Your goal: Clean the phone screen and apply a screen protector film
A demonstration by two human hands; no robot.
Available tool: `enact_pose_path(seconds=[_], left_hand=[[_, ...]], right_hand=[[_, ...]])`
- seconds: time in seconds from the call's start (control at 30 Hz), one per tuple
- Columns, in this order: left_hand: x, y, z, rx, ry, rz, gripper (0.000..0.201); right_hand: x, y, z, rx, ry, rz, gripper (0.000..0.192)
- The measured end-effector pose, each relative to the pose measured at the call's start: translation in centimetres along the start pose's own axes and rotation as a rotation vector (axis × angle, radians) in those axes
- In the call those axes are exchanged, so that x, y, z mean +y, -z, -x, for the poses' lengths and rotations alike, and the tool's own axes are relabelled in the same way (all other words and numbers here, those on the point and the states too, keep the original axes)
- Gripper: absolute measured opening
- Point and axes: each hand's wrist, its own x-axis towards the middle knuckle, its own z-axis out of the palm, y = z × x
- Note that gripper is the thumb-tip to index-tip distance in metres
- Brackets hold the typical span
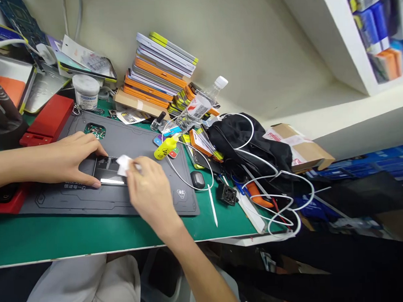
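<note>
A dark, phone-shaped slab (110,170) with glossy bands across it lies flat on the grey work mat (163,197). My left hand (78,157) spans its left end, thumb at the near edge and forefinger at the far edge, gripping it against the mat. In the pinched fingers of my right hand (149,183) is a white wipe (123,164), just over the slab's right end; motion blurs these fingers a little. Whether the wipe touches the surface I cannot tell. Beyond my right hand a yellow dropper bottle (166,147) stands tilted in view.
Behind the mat rise stacked flat boxes (162,68) and a plastic water bottle (200,105). A white cable (205,159) loops over the mat's right side towards a black earbud case (197,179) and a white stylus (212,205). A red holder (50,121) is at the left.
</note>
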Motion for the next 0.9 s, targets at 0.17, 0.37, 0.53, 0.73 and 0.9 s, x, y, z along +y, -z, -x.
enact_pose_path(seconds=[0.17,0.37,0.53,0.73,0.9], left_hand=[[0.0,-0.4,-0.1,0.014,-0.018,0.025,0.087],[-0.6,-0.4,0.0,0.027,-0.021,0.007,0.086],[0.6,-0.3,-0.2,-0.010,0.018,0.016,0.088],[0.7,-0.3,-0.4,0.002,0.007,-0.001,0.087],[0.6,0.1,-0.3,-0.015,0.008,0.010,0.090]], right_hand=[[1.8,0.6,1.0,-0.003,-0.065,0.022,0.047],[-1.4,-0.7,-2.4,-0.141,0.014,-0.048,0.045],[3.0,0.7,1.6,-0.012,-0.018,-0.034,0.046],[1.1,0.1,0.5,-0.090,-0.052,-0.030,0.047],[0.9,0.3,0.5,-0.070,-0.022,-0.067,0.047]])
